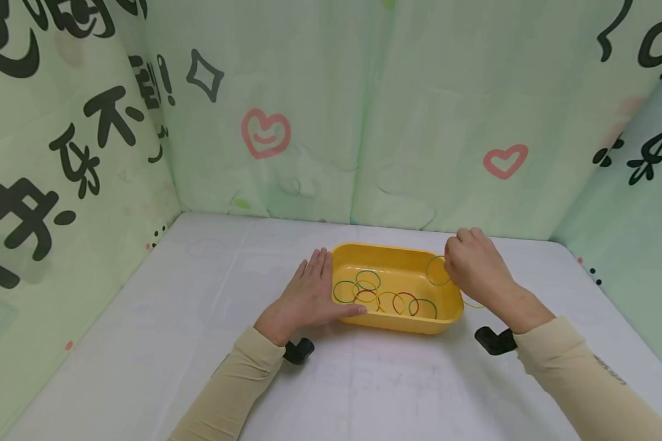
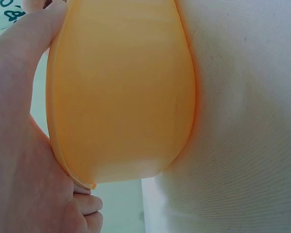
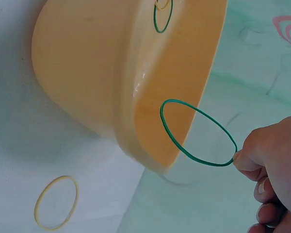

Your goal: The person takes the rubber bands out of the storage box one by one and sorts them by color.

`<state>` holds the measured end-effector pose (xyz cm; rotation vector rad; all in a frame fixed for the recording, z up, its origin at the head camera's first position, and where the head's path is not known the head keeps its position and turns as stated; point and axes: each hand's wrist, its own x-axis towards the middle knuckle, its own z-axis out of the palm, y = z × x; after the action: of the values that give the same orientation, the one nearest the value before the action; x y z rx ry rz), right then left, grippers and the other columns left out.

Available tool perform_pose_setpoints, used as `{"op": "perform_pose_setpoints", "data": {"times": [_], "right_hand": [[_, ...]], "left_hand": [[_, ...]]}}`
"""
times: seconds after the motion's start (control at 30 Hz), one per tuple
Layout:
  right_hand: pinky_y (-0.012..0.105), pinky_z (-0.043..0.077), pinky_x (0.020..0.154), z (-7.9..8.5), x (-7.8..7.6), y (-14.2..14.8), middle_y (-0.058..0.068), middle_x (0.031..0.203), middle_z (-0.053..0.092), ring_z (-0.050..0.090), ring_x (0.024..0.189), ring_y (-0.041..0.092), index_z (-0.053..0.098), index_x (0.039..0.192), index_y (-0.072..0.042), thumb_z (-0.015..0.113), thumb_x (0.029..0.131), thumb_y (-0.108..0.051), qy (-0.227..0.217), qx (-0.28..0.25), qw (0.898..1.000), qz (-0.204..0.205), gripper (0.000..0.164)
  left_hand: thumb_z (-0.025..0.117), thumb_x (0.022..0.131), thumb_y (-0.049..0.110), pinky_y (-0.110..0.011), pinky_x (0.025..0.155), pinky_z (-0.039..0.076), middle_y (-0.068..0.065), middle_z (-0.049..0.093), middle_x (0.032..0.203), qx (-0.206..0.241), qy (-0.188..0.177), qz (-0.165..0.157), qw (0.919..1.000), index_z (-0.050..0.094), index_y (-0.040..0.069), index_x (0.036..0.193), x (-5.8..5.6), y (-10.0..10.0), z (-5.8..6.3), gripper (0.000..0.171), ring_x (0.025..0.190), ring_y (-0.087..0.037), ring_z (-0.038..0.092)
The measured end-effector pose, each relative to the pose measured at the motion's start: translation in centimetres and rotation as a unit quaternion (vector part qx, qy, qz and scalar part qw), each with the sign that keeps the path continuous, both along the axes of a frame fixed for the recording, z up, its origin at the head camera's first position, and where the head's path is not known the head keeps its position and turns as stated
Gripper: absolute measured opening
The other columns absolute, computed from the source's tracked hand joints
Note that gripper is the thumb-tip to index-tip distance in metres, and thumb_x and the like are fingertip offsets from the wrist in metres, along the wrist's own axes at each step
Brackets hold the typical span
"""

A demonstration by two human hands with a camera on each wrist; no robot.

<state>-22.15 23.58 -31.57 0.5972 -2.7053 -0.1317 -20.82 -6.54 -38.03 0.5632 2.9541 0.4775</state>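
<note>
A yellow plastic tray [image 1: 397,324] sits on the table with several thin rubber bands in it, among them a green band [image 1: 436,311] and a red band [image 1: 417,301]. My left hand [image 1: 309,298] rests against the tray's left end, fingers straight and thumb laid along the near rim. At the right end, my right hand [image 1: 477,266] pinches a green rubber band [image 3: 184,151] between thumb and finger. That band hangs over the tray's right corner. On the table just right of the tray lies a yellow rubber band [image 3: 77,194].
The white table [image 1: 364,392] runs back to a pale green printed curtain [image 1: 419,122]. More curtain [image 1: 27,147] closes off the left and right sides. Black wrist mounts [image 1: 495,340] stick out below both wrists.
</note>
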Motion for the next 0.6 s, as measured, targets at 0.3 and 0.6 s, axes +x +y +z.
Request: {"op": "perform_pose_setpoints", "data": {"times": [0.3,0.6], "right_hand": [[0.038,0.04,0.064,0.6,0.2,1.5,0.014,0.073,0.053,0.045,0.072,0.031,0.064,0.081,0.008,0.071,0.08,0.002,0.038,-0.013,0.999,0.023,0.009],[0.037,0.04,0.063,1.1,0.4,2.6,0.014,0.071,0.053,0.045,0.071,0.031,0.063,0.079,0.009,0.071,0.08,0.002,0.056,-0.018,0.998,0.02,0.01]], "left_hand": [[0.049,0.079,0.085,-0.045,0.127,0.008,-0.017,0.002,0.167,0.002,-0.004,0.0,1.0,0.001,-0.002,0.158,0.1,0.0,0.1,0.127,0.156,-0.028,0.002],[0.05,0.079,0.084,-0.046,0.127,0.008,-0.018,0.003,0.167,0.003,-0.003,0.001,1.0,0.002,-0.003,0.157,0.1,0.0,0.1,0.126,0.156,-0.029,0.003]]}}
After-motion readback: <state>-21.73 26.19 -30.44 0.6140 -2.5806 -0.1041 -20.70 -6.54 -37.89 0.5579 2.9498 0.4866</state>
